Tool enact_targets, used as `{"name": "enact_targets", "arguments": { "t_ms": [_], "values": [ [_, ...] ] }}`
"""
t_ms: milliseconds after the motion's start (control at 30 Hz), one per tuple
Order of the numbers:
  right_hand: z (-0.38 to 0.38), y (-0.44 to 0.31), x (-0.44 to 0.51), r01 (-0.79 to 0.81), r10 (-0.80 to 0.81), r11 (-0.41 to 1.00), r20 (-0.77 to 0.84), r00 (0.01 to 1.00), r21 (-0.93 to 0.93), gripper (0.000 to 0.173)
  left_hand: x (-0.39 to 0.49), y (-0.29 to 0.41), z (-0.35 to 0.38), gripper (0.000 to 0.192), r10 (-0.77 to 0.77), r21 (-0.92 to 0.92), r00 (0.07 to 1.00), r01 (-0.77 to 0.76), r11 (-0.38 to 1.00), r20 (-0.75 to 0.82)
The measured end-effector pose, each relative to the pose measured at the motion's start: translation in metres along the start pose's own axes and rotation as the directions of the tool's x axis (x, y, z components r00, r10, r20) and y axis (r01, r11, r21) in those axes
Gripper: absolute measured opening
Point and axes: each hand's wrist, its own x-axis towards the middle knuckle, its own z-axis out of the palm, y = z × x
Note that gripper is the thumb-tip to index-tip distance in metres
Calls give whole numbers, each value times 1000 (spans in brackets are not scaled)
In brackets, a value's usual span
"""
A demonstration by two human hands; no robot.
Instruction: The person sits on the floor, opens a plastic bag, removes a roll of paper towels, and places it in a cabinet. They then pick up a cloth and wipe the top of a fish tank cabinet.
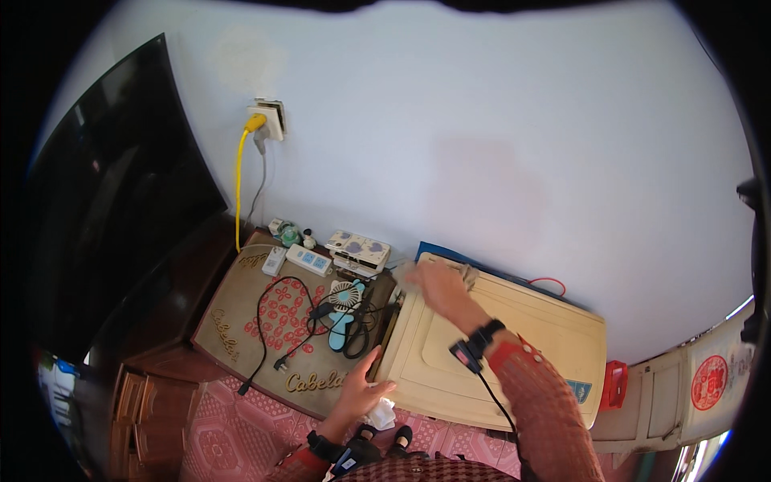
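Note:
My right hand, blurred, is over the back left corner of a cream-coloured appliance lid. It grips a pale greyish cloth, which is also blurred. Beside the lid's front left edge is my left hand, thumb and forefinger spread apart. A crumpled white tissue or cloth shows right below the left hand; whether the lower fingers hold it is unclear. Black straps with small devices are on both wrists, and a cable runs from the right one.
Left of the lid, a mat-covered tabletop bears a blue and white handheld fan, black scissors, black cables, a power strip and a patterned box. A yellow plug sits in the wall socket. A large television stands left.

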Motion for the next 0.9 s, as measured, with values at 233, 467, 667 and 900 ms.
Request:
{"name": "enact_targets", "arguments": {
  "t_ms": [233, 467, 667, 900],
  "values": [
    [-18, -82, -78, 256, -304, 942, 230, 924, 216, 29, -3, 4, -1, 99, -21, 2, 999, 21, 1000, -42],
    [-2, 1, 31, -65, 65, 983, -7, 998, -172, 15, -4, -6, 4, 94, -49, -163, 999, 47, 985, -9],
    [9, 10, 21, -184, 178, 982, -98, 979, -53, 36, -3, -9, 3, 91, 11, -150, 1000, -14, 989, -23],
    [-25, -20, -56, -184, 193, 979, 103, 976, -92, 46, -1, -5, -3, 74, 69, -132, 995, -60, 989, 65]
  ]
}}
